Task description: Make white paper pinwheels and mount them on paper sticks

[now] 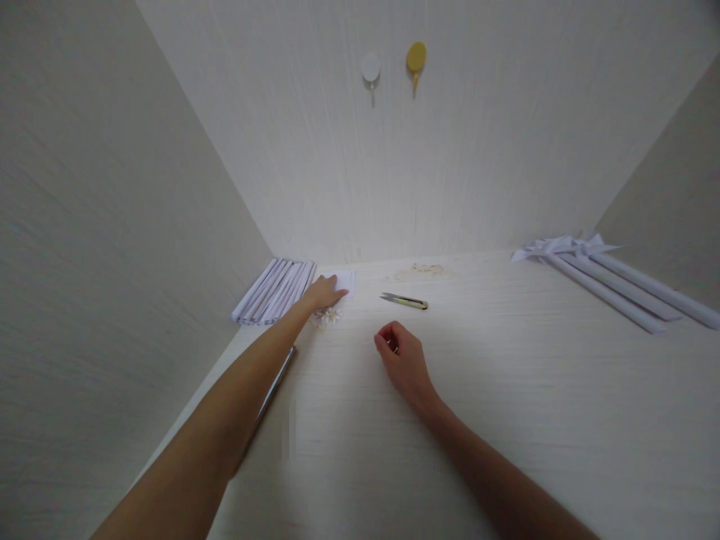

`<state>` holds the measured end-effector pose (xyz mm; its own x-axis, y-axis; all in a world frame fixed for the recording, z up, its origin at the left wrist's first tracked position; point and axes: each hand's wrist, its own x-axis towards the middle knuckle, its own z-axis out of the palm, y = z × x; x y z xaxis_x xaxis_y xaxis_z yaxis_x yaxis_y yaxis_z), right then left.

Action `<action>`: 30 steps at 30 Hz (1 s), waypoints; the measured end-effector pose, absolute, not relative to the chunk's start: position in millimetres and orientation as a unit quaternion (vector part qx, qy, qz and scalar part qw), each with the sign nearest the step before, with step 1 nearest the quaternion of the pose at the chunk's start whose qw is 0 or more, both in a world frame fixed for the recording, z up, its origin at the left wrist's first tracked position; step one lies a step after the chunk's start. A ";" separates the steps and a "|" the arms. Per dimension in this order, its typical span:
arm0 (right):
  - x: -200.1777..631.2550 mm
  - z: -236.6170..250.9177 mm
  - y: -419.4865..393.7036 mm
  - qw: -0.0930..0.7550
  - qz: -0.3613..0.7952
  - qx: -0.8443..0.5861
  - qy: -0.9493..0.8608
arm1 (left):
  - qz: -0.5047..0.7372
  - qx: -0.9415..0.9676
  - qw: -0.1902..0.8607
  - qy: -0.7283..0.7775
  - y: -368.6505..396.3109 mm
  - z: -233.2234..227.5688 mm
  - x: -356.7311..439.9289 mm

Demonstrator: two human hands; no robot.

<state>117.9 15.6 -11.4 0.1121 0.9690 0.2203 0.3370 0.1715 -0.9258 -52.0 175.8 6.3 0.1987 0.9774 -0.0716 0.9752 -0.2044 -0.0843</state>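
**Pale wood-grain desk enclosed by matching panels on three sides**

Pale, faintly grained laminate forms the desk surface [506, 390] and the back and side panels. On the back panel hang a round white adhesive hook [371, 69] and an oval yellow adhesive hook [416, 58]. A brownish stain [421, 269] marks the desk near the back edge.

The left hand [325, 292] lies flat, fingers extended, on a small white folded paper [344, 280], just beside a row of white folded paper strips [275, 291] in the left corner. The right hand [402, 360] rests on the desk, fingers curled loosely inward; whether it holds anything cannot be told. Small thread snips with a yellowish handle [405, 301] lie untouched between and beyond the hands.

Long white paper rolls with flared ends [613, 289] lie at far right, cut off by the frame edge. A small whitish crumpled item [328, 318] under the left wrist is too small to identify. A thin metallic strip [278, 379] is largely hidden by the left forearm.
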 end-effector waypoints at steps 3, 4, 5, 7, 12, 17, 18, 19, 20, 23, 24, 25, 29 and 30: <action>117.7 -11.7 15.7 0.492 0.321 -0.559 -0.584 | 0.047 -0.771 0.009 -0.635 175.8 5.1 -51.8; 117.6 -11.7 15.7 0.492 0.322 -0.559 -0.585 | 0.045 -0.770 0.008 -0.637 175.9 4.8 -51.7; 117.6 -11.7 15.7 0.491 0.322 -0.560 -0.585 | 0.042 -0.769 0.007 -0.638 176.0 4.7 -51.6; 117.6 -11.5 15.6 0.490 0.321 -0.561 -0.585 | 0.036 -0.769 0.006 -0.638 176.1 4.8 -51.2; 117.5 -11.1 15.4 0.490 0.321 -0.562 -0.584 | 0.013 -0.769 0.003 -0.639 174.9 5.9 -49.4; 117.3 -11.7 15.8 0.490 0.321 -0.561 -0.584 | -0.024 -0.759 0.002 -0.651 171.4 7.3 -47.2; 117.3 -11.8 15.8 0.490 0.320 -0.562 -0.584 | -0.033 -0.756 0.002 -0.654 170.5 7.9 -46.7; 117.3 -11.9 15.9 0.491 0.320 -0.562 -0.584 | -0.040 -0.753 0.004 -0.657 169.5 8.7 -46.1; 117.3 -12.0 15.9 0.492 0.319 -0.561 -0.584 | -0.049 -0.749 0.005 -0.661 168.5 9.5 -45.3; 117.6 -11.7 15.8 0.494 0.318 -0.561 -0.583 | -0.112 -0.731 -0.009 -0.673 165.4 11.4 -41.7; 117.7 -11.5 15.7 0.494 0.318 -0.561 -0.583 | -0.143 -0.723 -0.016 -0.675 164.3 11.6 -39.9; 117.8 -11.4 15.7 0.494 0.318 -0.561 -0.583 | -0.173 -0.716 -0.023 -0.676 163.4 11.5 -38.1; 117.9 -11.2 16.0 0.493 0.321 -0.562 -0.582 | -0.236 -0.696 -0.028 -0.678 160.8 11.4 -31.9; 117.9 -11.3 16.1 0.493 0.321 -0.561 -0.583 | -0.251 -0.690 -0.027 -0.679 160.7 12.2 -31.1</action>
